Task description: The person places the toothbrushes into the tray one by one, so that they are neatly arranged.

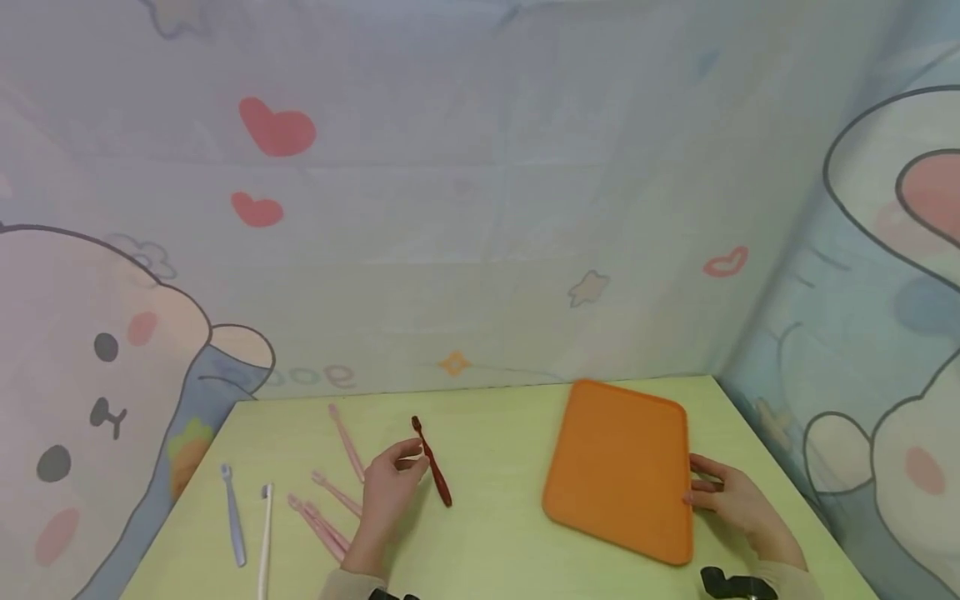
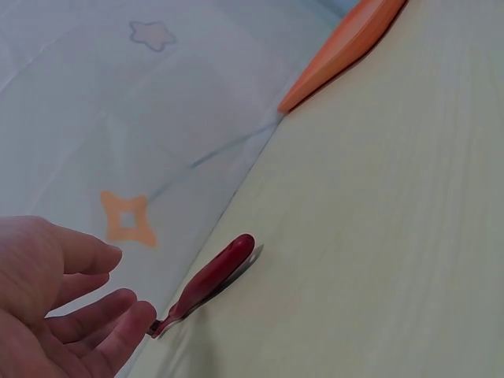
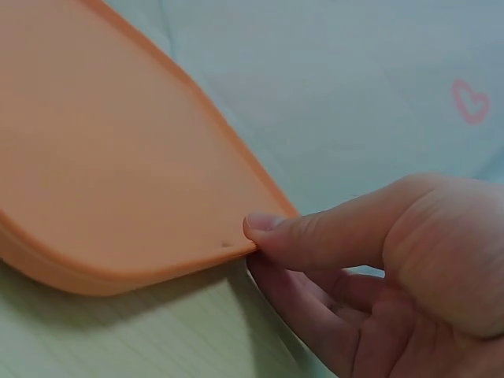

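A dark red toothbrush [image 1: 432, 463] lies on the pale green table [image 1: 495, 517], left of centre. My left hand [image 1: 416, 460] is right beside it with its fingers loosely spread. In the left wrist view the fingertips [image 2: 130, 319] touch the thin neck of the red toothbrush [image 2: 211, 280], which still lies flat. An orange tray [image 1: 618, 467] sits to the right. My right hand [image 1: 693, 485] pinches its right rim. In the right wrist view the thumb [image 3: 307, 232] lies on top of the orange tray [image 3: 102, 157] and the fingers curl underneath.
Several pink toothbrushes [image 1: 336, 493] lie left of my left hand. Further left are a blue-grey toothbrush [image 1: 234, 517] and a white one [image 1: 266, 533]. A cartoon-printed cloth [image 1: 480, 208] hangs behind the table and along its right side.
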{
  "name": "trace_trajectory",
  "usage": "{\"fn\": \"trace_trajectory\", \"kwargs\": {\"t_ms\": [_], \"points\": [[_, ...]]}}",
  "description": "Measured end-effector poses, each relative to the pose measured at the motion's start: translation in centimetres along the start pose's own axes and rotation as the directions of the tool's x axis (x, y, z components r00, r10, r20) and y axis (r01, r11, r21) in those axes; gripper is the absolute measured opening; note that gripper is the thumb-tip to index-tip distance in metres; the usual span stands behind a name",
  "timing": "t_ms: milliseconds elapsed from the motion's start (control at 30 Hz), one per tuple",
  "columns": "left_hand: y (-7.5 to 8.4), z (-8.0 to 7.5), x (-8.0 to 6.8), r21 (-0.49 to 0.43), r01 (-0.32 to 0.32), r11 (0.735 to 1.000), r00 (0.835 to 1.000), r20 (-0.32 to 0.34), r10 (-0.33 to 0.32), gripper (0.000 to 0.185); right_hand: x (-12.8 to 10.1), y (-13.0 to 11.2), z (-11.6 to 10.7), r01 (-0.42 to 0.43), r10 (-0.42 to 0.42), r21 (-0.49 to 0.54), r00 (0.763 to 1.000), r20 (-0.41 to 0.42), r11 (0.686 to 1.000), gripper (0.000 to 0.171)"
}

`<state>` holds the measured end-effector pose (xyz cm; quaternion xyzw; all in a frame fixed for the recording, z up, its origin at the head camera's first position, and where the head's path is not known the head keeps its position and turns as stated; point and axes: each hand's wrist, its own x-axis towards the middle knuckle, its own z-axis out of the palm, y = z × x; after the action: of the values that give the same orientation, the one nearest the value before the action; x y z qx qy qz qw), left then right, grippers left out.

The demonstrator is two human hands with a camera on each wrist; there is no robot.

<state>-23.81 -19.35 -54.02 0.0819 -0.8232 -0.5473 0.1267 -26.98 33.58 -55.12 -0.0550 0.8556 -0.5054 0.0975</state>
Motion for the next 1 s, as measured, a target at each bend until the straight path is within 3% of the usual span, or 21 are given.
{"fn": "trace_trajectory", "kwargs": {"t_ms": [433,800,867,1000], "points": [[1.2,1.5,0.2,0.068,0.002,0.998,0.999,-0.040,0.001,0.038,0.1,0.2,1.0,0.053,-0.055,-0.029,0.997,-0.062,0.998,0.063],[0.2,2.0,1.5,0.187,0.020,0.982,1.000,-0.009,-0.018,0.045,1.1,-0.2,2.4,0.050,-0.054,-0.042,0.995,-0.079,0.998,0.058],[0.1,2.2,1.7,0.198,0.016,0.980,1.000,-0.010,-0.014,0.042,1.1,-0.2,2.4,0.048,-0.052,-0.044,0.995,-0.086,0.998,0.058],[-0.1,2.8,2.0,0.214,-0.004,0.977,1.000,-0.001,0.004,0.016,0.9,-0.2,2.3,0.043,-0.046,-0.035,0.995,-0.090,0.998,0.058]]}}
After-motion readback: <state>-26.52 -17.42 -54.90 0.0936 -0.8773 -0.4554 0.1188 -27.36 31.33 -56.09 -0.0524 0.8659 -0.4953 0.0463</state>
